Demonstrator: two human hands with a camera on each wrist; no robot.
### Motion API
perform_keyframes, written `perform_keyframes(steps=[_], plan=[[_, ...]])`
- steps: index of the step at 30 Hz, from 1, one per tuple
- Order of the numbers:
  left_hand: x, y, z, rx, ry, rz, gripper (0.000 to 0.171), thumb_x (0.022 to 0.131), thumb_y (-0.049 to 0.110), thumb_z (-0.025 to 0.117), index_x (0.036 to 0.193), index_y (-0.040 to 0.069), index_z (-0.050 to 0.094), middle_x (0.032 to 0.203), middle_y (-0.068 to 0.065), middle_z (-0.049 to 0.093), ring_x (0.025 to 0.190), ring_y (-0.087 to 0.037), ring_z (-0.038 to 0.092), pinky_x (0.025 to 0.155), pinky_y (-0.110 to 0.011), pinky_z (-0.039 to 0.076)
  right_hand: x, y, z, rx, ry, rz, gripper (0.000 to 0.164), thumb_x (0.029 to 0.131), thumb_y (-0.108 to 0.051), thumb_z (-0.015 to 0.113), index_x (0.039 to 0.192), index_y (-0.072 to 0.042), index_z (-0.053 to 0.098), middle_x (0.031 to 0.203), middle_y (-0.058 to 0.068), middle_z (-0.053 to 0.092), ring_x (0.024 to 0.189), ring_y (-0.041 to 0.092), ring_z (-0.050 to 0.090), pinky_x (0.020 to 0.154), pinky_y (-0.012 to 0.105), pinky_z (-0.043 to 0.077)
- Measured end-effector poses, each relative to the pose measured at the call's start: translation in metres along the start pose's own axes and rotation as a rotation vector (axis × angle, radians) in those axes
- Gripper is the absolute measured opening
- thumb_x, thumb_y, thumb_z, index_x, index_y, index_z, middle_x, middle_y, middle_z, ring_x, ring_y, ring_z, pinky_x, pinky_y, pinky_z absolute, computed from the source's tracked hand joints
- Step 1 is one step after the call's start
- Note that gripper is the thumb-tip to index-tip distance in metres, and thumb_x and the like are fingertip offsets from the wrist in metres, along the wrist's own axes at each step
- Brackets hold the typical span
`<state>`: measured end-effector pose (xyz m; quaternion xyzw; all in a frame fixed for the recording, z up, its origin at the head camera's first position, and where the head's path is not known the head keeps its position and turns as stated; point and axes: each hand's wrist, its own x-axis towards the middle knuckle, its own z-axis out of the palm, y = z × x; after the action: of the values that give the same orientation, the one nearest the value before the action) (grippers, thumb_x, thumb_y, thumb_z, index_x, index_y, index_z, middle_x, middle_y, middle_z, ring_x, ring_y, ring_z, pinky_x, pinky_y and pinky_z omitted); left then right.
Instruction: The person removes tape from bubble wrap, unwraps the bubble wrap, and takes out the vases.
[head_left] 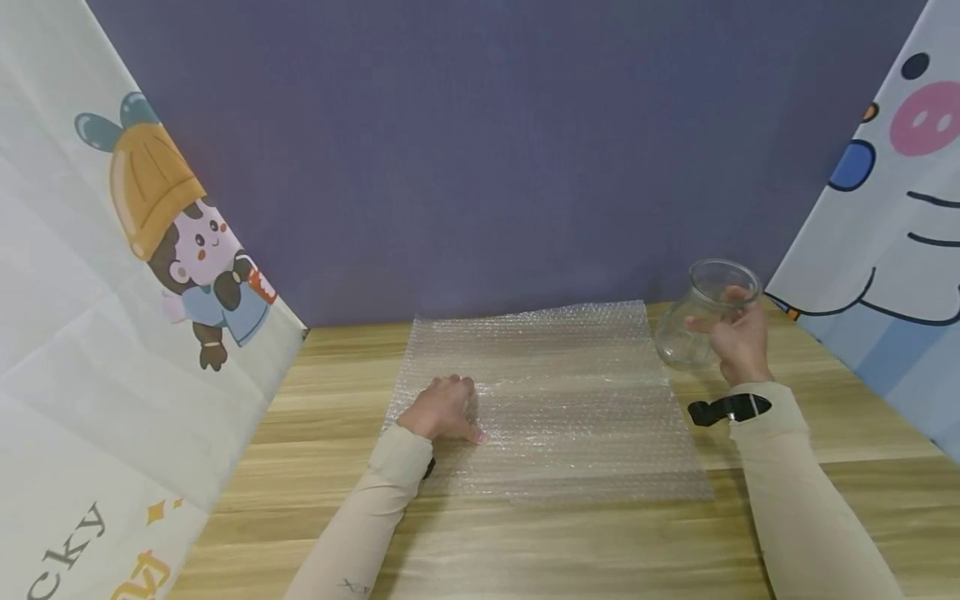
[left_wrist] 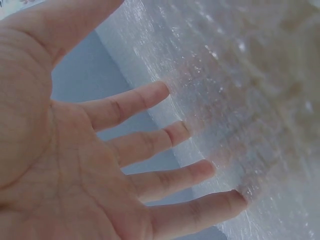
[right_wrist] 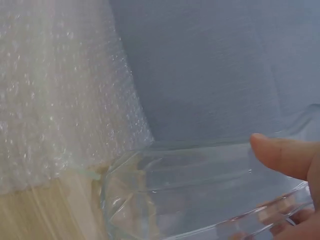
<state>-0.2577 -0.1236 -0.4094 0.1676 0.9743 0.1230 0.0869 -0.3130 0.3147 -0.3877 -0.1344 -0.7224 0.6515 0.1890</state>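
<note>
A sheet of clear bubble wrap (head_left: 555,400) lies spread on the wooden table. My left hand (head_left: 444,408) rests on its left part; in the left wrist view the fingers (left_wrist: 165,180) are spread and nearly straight, their tips touching the bubble wrap (left_wrist: 260,100). To the right of the sheet, my right hand (head_left: 738,337) grips a clear glass vase (head_left: 678,337) by its neck, below the wide rim. In the right wrist view the thumb (right_wrist: 280,155) lies along the near side of the glass vase (right_wrist: 190,190), with other fingers seen through the glass.
The wooden table (head_left: 300,483) ends at a dark blue-grey panel (head_left: 480,167) behind. A white cloth with a cartoon child (head_left: 202,242) stands at the left, and one with a cartoon pig (head_left: 900,225) at the right, close to the vase.
</note>
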Motion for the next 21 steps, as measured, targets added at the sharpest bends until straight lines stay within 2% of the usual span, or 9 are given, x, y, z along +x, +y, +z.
perform_keyframes(steps=[2,6,9,12,14,21], plan=[[0.000,0.000,0.000,0.003,-0.004,-0.003,0.060,0.066,0.041,0.095,0.107,0.010,0.065,0.105,-0.008,0.063,0.107,-0.035,0.060,0.096,-0.050,0.053,0.001,0.003,-0.001,-0.032,-0.006,0.007,0.077,0.087,0.003,0.075,0.151,-0.025,0.040,0.158,-0.009,0.036,0.157,0.014,0.017,0.129,0.036,0.019],[0.000,0.000,0.001,0.010,-0.007,-0.006,0.062,0.067,0.042,0.095,0.110,0.010,0.065,0.110,-0.010,0.064,0.111,-0.037,0.060,0.099,-0.052,0.052,0.005,0.008,-0.003,-0.120,0.003,0.023,0.085,0.092,-0.014,0.076,0.161,-0.023,0.028,0.146,-0.010,0.041,0.147,0.013,0.028,0.122,0.031,0.030],[0.000,0.001,0.001,0.012,-0.012,-0.009,0.061,0.068,0.042,0.094,0.111,0.010,0.065,0.112,-0.010,0.064,0.112,-0.037,0.060,0.101,-0.053,0.052,0.007,0.012,-0.004,-0.173,0.000,0.016,0.086,0.093,-0.023,0.076,0.162,-0.023,0.024,0.147,0.000,0.043,0.146,0.018,0.030,0.121,0.036,0.033],[0.000,0.002,0.000,0.016,-0.017,-0.012,0.062,0.068,0.043,0.094,0.112,0.010,0.065,0.113,-0.010,0.064,0.112,-0.036,0.059,0.102,-0.053,0.051,0.009,0.015,-0.005,-0.188,-0.027,-0.007,0.087,0.094,-0.027,0.074,0.163,-0.022,0.021,0.169,0.009,0.024,0.158,0.024,0.018,0.129,0.044,0.022],[0.000,0.002,-0.001,0.019,-0.016,-0.013,0.062,0.068,0.043,0.094,0.112,0.011,0.065,0.113,-0.010,0.064,0.111,-0.036,0.059,0.103,-0.053,0.050,0.010,0.017,-0.005,-0.200,-0.032,-0.026,0.087,0.095,-0.028,0.074,0.163,-0.021,0.021,0.171,0.012,0.017,0.158,0.030,0.015,0.129,0.048,0.020],[0.000,0.001,0.001,0.023,-0.014,-0.008,0.063,0.068,0.043,0.094,0.114,0.010,0.064,0.114,-0.010,0.064,0.112,-0.036,0.059,0.103,-0.052,0.050,0.016,0.025,-0.002,-0.306,-0.013,-0.160,0.083,0.092,-0.020,0.076,0.160,-0.010,0.028,0.165,0.018,0.032,0.154,0.038,0.028,0.127,0.053,0.024]])
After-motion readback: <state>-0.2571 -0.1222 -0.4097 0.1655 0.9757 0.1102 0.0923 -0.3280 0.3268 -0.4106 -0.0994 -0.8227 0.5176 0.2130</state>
